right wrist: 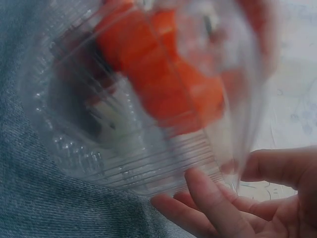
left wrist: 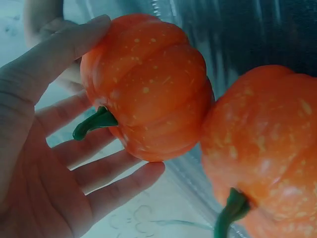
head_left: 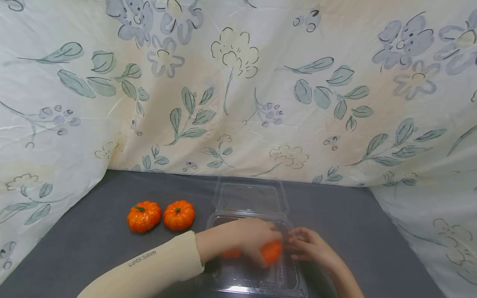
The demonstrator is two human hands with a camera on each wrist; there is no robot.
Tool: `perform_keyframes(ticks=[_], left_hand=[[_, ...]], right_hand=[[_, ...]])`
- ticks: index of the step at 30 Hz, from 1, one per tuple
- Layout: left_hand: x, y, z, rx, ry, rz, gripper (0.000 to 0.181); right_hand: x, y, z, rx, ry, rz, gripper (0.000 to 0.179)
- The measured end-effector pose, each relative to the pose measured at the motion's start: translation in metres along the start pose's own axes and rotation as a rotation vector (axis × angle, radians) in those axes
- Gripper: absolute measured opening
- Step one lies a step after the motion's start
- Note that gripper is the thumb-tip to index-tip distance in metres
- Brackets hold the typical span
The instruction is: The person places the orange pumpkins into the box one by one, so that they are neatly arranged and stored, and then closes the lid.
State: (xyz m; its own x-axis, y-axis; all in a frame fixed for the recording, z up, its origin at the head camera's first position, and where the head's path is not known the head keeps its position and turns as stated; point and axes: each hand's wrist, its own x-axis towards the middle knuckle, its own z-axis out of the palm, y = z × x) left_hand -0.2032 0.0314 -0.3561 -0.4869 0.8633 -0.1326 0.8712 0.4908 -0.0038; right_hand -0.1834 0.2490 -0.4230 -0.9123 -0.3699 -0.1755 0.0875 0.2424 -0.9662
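In the head view, my left hand (head_left: 255,238) reaches over a clear plastic clamshell container (head_left: 246,289) and holds an orange toy pumpkin (head_left: 271,251) at its right side. The left wrist view shows the thumb on top of this pumpkin and the fingers along its other side, its green stem toward the palm. A second pumpkin (left wrist: 262,144) sits right against it inside the container, mostly hidden by my arm in the head view. My right hand (head_left: 311,248) is at the container's right wall, fingers loosely bent, fingertips right at the plastic in the right wrist view.
Two more orange pumpkins, one (head_left: 144,216) beside the other (head_left: 179,215), lie on the dark grey table (head_left: 335,223) left of the container. The clear lid (head_left: 250,198) is folded back behind it. A floral cloth (head_left: 238,95) hangs behind and at both sides.
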Motion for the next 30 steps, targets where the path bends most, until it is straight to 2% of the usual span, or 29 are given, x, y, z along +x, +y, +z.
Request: perform_keyframes(ticks=[6,13,26,30], left_hand=[[0.004,-0.002,0.007,-0.001,-0.001,0.007,0.055],[0.010,0.000,0.015,0.067,0.002,0.004,0.057],[0.014,-0.002,0.022,0.136,0.013,-0.008,0.058],[0.014,-0.004,0.024,0.130,0.015,-0.017,0.058]], right_hand=[[0.001,0.001,0.000,-0.005,-0.003,0.000,0.040],[0.000,0.000,-0.001,-0.005,-0.009,-0.010,0.044],[0.000,-0.001,-0.001,0.006,-0.021,-0.009,0.045],[0.000,0.000,-0.001,0.007,-0.019,-0.014,0.044]])
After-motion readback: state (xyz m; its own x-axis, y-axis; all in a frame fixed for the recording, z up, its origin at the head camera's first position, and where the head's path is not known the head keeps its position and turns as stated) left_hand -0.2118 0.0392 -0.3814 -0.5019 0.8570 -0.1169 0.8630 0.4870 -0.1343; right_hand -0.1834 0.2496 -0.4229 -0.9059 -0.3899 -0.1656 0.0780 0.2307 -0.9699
